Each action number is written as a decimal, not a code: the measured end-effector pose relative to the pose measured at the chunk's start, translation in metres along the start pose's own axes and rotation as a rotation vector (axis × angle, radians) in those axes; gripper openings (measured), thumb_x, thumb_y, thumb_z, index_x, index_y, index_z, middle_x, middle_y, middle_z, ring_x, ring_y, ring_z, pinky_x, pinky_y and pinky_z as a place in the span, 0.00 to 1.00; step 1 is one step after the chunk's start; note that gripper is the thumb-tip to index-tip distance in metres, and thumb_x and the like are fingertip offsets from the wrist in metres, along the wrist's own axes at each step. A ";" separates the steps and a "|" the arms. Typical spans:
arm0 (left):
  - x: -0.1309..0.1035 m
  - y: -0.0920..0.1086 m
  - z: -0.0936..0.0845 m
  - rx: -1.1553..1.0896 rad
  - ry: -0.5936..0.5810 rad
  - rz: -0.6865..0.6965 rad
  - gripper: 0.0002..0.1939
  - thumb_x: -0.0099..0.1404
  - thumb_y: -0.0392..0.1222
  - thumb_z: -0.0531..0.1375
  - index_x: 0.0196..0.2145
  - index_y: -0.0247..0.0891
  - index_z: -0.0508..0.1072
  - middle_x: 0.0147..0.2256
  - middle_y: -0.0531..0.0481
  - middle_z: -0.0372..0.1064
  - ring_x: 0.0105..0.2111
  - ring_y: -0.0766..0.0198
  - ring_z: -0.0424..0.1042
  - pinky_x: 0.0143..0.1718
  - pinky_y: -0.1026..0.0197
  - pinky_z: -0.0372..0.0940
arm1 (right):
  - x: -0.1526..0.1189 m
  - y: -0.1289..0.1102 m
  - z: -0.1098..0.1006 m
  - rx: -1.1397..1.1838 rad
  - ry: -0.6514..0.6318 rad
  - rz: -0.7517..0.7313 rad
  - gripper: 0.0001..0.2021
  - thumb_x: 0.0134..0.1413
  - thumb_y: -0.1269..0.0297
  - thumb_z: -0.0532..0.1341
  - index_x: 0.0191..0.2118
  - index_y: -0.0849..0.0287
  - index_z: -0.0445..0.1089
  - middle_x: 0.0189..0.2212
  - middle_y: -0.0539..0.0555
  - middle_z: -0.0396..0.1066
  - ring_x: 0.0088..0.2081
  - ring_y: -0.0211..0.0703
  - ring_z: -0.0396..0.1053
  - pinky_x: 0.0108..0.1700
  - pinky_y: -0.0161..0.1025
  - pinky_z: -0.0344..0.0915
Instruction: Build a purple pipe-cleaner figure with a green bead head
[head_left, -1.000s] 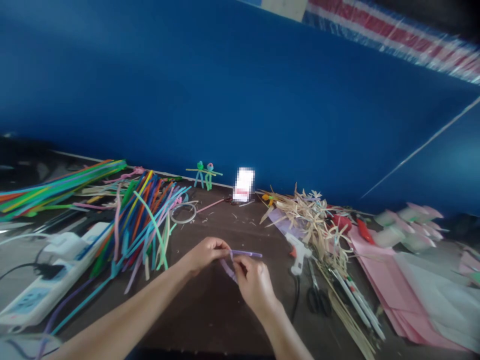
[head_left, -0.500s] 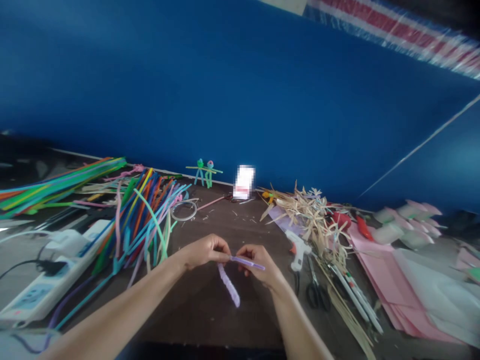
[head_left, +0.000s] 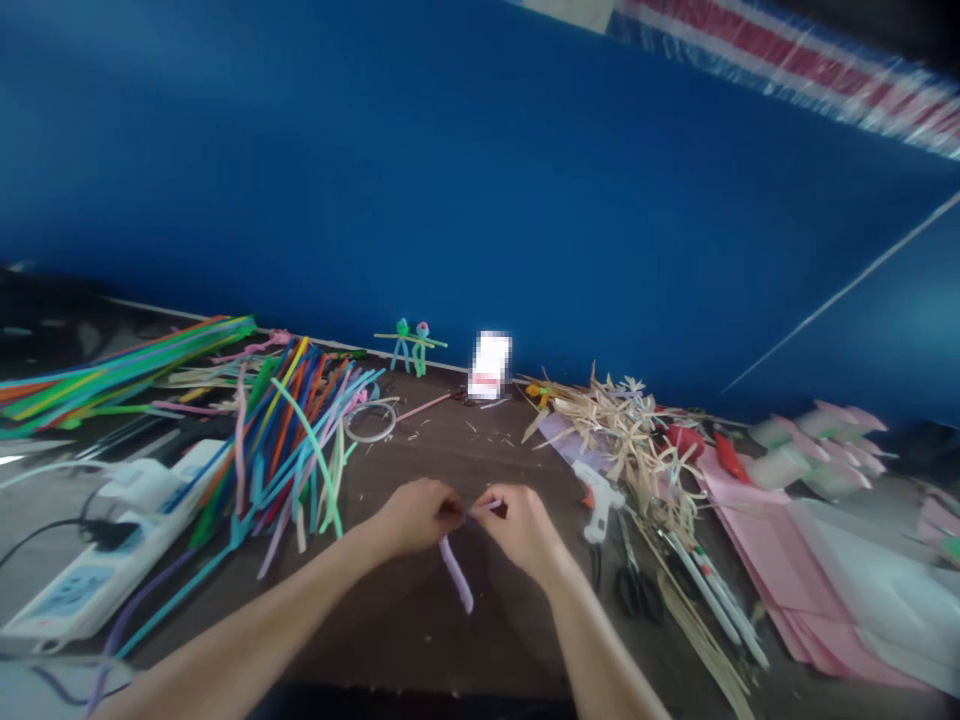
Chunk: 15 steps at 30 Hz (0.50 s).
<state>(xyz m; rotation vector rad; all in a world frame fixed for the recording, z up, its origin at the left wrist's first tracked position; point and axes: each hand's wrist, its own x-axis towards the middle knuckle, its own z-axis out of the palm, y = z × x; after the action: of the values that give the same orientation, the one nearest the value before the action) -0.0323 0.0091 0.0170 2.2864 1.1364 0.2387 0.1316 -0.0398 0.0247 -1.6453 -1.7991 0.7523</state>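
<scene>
Purple strip [head_left: 456, 577]: hung at a slant below the fingers of the left hand [head_left: 414, 515], over the surface [head_left: 390, 640]. Left fingers were curled narrow around its upper part. Right hand [head_left: 523, 530] close beside, thumb and forefinger pinched on a short purple length. Whether both lengths formed one piece could not be told; fingers covered the middle.

Left of the fingers: loose heap of coloured pipe cleaners [head_left: 281, 450], then, farther out, a white power strip [head_left: 71, 592] with plugs in it. Beyond the fingers, slightly left: clear ring [head_left: 370, 423], lying flat; behind it, two small figures [head_left: 420, 354] near the blue wall [head_left: 450, 200]. Right of the fingers: white glue gun [head_left: 600, 505], with black-handled scissors [head_left: 636, 590] just beside it; pink sheets [head_left: 761, 550] well apart, farther right.
</scene>
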 end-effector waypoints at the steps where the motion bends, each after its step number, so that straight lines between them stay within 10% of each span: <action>1: 0.001 -0.001 0.001 -0.018 0.034 -0.015 0.10 0.53 0.40 0.53 0.28 0.39 0.74 0.26 0.50 0.72 0.27 0.62 0.68 0.26 0.66 0.54 | -0.004 -0.004 0.000 -0.058 0.039 -0.035 0.06 0.46 0.68 0.57 0.28 0.58 0.73 0.24 0.51 0.73 0.28 0.40 0.69 0.30 0.31 0.59; 7: 0.007 -0.008 0.001 -0.482 0.027 -0.082 0.10 0.52 0.41 0.54 0.26 0.32 0.72 0.21 0.52 0.66 0.24 0.66 0.63 0.26 0.67 0.55 | -0.026 -0.001 0.018 -0.084 0.180 -0.075 0.10 0.49 0.71 0.54 0.34 0.55 0.72 0.29 0.52 0.74 0.31 0.41 0.70 0.34 0.33 0.60; 15: 0.004 -0.006 -0.003 -0.880 -0.191 -0.052 0.08 0.49 0.42 0.59 0.23 0.32 0.71 0.18 0.56 0.63 0.22 0.69 0.59 0.26 0.67 0.54 | -0.008 0.034 0.034 0.453 0.084 0.215 0.08 0.44 0.66 0.56 0.24 0.63 0.70 0.15 0.49 0.67 0.10 0.30 0.54 0.13 0.29 0.49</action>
<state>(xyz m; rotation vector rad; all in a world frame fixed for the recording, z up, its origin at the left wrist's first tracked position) -0.0352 0.0158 0.0157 1.4613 0.7681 0.3956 0.1293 -0.0460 -0.0239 -1.5444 -1.2846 1.0781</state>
